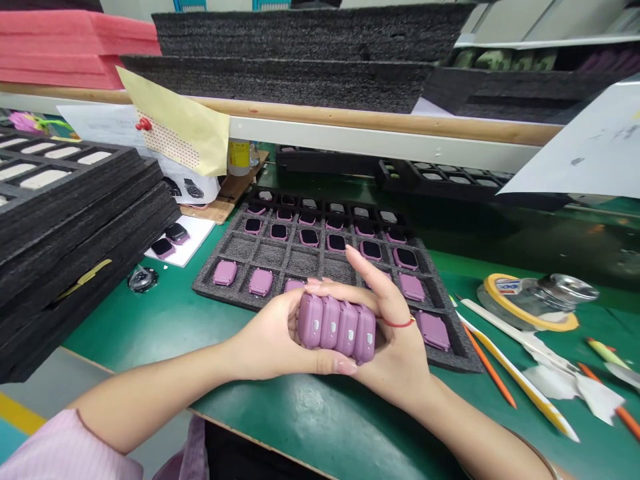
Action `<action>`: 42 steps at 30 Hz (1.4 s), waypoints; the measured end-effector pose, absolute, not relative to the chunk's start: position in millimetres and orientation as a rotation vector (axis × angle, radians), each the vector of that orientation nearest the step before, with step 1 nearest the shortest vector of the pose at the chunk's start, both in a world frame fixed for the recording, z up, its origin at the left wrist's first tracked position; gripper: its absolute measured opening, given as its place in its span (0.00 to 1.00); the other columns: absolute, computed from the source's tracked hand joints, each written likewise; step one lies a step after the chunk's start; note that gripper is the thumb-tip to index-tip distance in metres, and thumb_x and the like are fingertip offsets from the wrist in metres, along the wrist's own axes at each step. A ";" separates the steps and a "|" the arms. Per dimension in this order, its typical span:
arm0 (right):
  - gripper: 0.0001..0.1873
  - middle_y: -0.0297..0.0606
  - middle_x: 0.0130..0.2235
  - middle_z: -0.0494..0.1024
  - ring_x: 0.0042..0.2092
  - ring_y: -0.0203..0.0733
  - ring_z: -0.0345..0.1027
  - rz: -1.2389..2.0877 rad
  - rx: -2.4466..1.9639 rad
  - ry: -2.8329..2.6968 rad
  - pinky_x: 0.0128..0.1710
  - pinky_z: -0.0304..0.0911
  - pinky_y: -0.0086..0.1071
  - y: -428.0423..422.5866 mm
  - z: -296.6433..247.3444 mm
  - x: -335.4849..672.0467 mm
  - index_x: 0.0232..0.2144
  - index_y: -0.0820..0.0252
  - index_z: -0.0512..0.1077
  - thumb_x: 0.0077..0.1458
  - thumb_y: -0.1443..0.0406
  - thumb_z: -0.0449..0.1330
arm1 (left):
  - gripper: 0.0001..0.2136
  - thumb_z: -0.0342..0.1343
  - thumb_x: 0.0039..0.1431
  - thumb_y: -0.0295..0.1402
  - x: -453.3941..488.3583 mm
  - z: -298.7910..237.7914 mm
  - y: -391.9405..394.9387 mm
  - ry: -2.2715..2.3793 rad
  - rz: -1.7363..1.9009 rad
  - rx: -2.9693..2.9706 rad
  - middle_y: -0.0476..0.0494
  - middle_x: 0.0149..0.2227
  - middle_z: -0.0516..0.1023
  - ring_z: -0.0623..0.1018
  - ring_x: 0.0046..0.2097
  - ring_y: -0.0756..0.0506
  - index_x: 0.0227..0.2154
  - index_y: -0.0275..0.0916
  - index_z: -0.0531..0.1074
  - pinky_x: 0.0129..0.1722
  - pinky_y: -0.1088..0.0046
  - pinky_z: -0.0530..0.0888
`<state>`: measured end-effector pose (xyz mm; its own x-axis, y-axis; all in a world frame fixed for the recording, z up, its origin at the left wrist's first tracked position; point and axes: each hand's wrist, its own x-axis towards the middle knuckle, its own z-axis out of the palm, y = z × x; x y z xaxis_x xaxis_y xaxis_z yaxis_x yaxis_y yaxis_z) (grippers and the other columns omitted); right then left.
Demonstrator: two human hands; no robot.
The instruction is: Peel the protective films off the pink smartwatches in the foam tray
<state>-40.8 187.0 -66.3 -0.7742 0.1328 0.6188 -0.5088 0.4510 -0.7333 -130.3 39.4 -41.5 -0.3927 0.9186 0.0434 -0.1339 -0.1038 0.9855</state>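
Observation:
Both hands hold a row of several purple watch cases (337,327) stacked side by side on edge, just above the green table (310,420). My left hand (273,333) wraps round the row from the left, thumb under it. My right hand (395,333) presses against the row from the right, its forefinger pointing up. Right behind the hands lies a black foam tray (280,257) whose pockets hold more purple watch cases, some face up with dark screens, some face down.
A tall stack of black foam trays (65,220) stands at the left. A tape roll (520,300), pencils (493,373), a white stick and paper scraps lie at the right. Two watches (170,241) rest on white paper. A shelf with foam sheets hangs overhead.

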 end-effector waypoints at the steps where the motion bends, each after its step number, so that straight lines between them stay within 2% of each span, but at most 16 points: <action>1: 0.52 0.44 0.69 0.60 0.56 0.54 0.75 1.333 0.319 -2.091 0.63 0.66 0.52 187.2 -66.3 -41.0 0.70 0.43 0.52 0.50 0.60 0.73 | 0.22 0.72 0.47 0.32 -130.4 -42.3 39.5 1.333 1.629 0.937 0.42 0.46 0.79 0.79 0.51 0.40 0.46 0.38 0.75 0.54 0.60 0.74; 6: 0.50 0.46 0.68 0.62 0.55 0.53 0.76 1.262 0.352 -2.117 0.62 0.67 0.53 188.6 -65.1 -42.1 0.70 0.44 0.51 0.52 0.64 0.72 | 0.24 0.68 0.53 0.34 -131.8 -49.6 36.9 1.222 1.640 0.895 0.39 0.49 0.77 0.77 0.52 0.39 0.52 0.38 0.70 0.53 0.60 0.73; 9: 0.51 0.45 0.66 0.66 0.54 0.52 0.76 1.224 0.385 -2.113 0.61 0.68 0.52 189.3 -64.1 -42.5 0.70 0.44 0.51 0.51 0.66 0.72 | 0.22 0.64 0.58 0.39 -133.6 -54.6 34.3 1.168 1.642 0.814 0.41 0.45 0.76 0.78 0.45 0.43 0.51 0.37 0.68 0.44 0.66 0.75; 11: 0.52 0.44 0.65 0.68 0.54 0.52 0.77 1.205 0.398 -2.115 0.61 0.68 0.52 189.7 -63.7 -42.5 0.70 0.44 0.50 0.50 0.66 0.72 | 0.22 0.63 0.58 0.43 -134.5 -56.4 33.5 1.185 1.631 0.790 0.44 0.39 0.75 0.76 0.38 0.46 0.50 0.36 0.68 0.37 0.70 0.73; 13: 0.53 0.44 0.64 0.69 0.54 0.51 0.77 1.181 0.407 -2.126 0.61 0.69 0.51 190.3 -63.6 -42.2 0.70 0.44 0.49 0.50 0.66 0.72 | 0.23 0.63 0.57 0.45 -134.4 -56.9 33.5 1.204 1.615 0.788 0.45 0.37 0.74 0.74 0.36 0.46 0.49 0.36 0.68 0.34 0.71 0.72; 19: 0.53 0.44 0.60 0.74 0.55 0.50 0.76 1.146 0.432 -2.165 0.62 0.67 0.51 190.3 -64.6 -40.9 0.71 0.47 0.47 0.52 0.68 0.70 | 0.21 0.64 0.57 0.43 -129.8 -56.1 35.4 1.311 1.679 0.851 0.41 0.44 0.76 0.77 0.47 0.41 0.48 0.37 0.68 0.47 0.64 0.74; 22: 0.52 0.45 0.62 0.72 0.55 0.50 0.76 1.118 0.428 -2.190 0.62 0.68 0.50 188.8 -64.4 -40.9 0.71 0.48 0.48 0.52 0.68 0.71 | 0.18 0.62 0.59 0.41 -128.9 -56.1 35.9 1.389 1.676 0.867 0.41 0.45 0.77 0.77 0.48 0.40 0.47 0.37 0.70 0.50 0.61 0.74; 25: 0.50 0.46 0.63 0.71 0.55 0.50 0.75 1.087 0.432 -2.201 0.62 0.68 0.48 187.3 -63.7 -41.2 0.70 0.49 0.49 0.53 0.68 0.69 | 0.20 0.63 0.57 0.41 -128.5 -56.5 35.8 1.439 1.668 0.881 0.40 0.46 0.77 0.77 0.50 0.39 0.49 0.37 0.70 0.52 0.59 0.74; 31: 0.51 0.41 0.51 0.81 0.56 0.48 0.75 1.059 0.464 -2.192 0.61 0.69 0.44 185.8 -61.1 -41.4 0.72 0.53 0.46 0.54 0.69 0.68 | 0.19 0.64 0.53 0.37 -127.4 -56.2 36.5 1.601 1.635 0.904 0.39 0.45 0.78 0.77 0.51 0.37 0.46 0.36 0.71 0.54 0.57 0.73; 33: 0.51 0.44 0.55 0.79 0.56 0.48 0.75 1.027 0.483 -2.192 0.61 0.69 0.43 186.1 -61.6 -41.2 0.72 0.54 0.45 0.55 0.68 0.68 | 0.19 0.65 0.52 0.37 -128.2 -54.4 38.0 1.549 1.658 0.932 0.39 0.46 0.78 0.77 0.52 0.38 0.46 0.37 0.72 0.55 0.57 0.73; 36: 0.49 0.50 0.63 0.71 0.59 0.48 0.72 0.972 0.540 -2.231 0.61 0.69 0.46 187.5 -64.7 -41.6 0.72 0.54 0.42 0.59 0.67 0.65 | 0.22 0.71 0.46 0.34 -129.8 -51.8 40.7 1.436 1.686 0.992 0.40 0.47 0.79 0.78 0.51 0.38 0.45 0.38 0.74 0.55 0.59 0.73; 39: 0.47 0.52 0.63 0.70 0.63 0.50 0.67 0.894 0.632 -2.252 0.64 0.65 0.49 189.5 -66.4 -42.4 0.73 0.56 0.41 0.61 0.69 0.62 | 0.22 0.73 0.44 0.32 -130.0 -52.0 41.4 1.492 1.677 1.021 0.41 0.45 0.80 0.79 0.51 0.39 0.43 0.38 0.75 0.56 0.59 0.73; 40: 0.48 0.52 0.62 0.71 0.65 0.51 0.65 0.859 0.663 -2.249 0.65 0.62 0.51 190.2 -65.6 -42.2 0.73 0.57 0.41 0.60 0.68 0.63 | 0.23 0.73 0.44 0.31 -129.7 -52.7 41.0 1.543 1.680 1.021 0.41 0.46 0.80 0.79 0.51 0.39 0.44 0.38 0.74 0.56 0.59 0.73; 42: 0.51 0.53 0.62 0.71 0.66 0.55 0.62 0.846 0.679 -2.234 0.67 0.57 0.54 191.8 -62.1 -40.6 0.72 0.58 0.42 0.58 0.60 0.67 | 0.26 0.74 0.43 0.32 -128.9 -54.2 39.3 1.610 1.704 1.052 0.40 0.48 0.80 0.79 0.51 0.39 0.47 0.38 0.73 0.54 0.60 0.74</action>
<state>-40.6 191.8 -62.1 -0.6574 -0.2321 0.7169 -0.6487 0.6584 -0.3818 -128.9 39.3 -54.2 -0.5324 0.8311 0.1605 0.1132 -0.1180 0.9865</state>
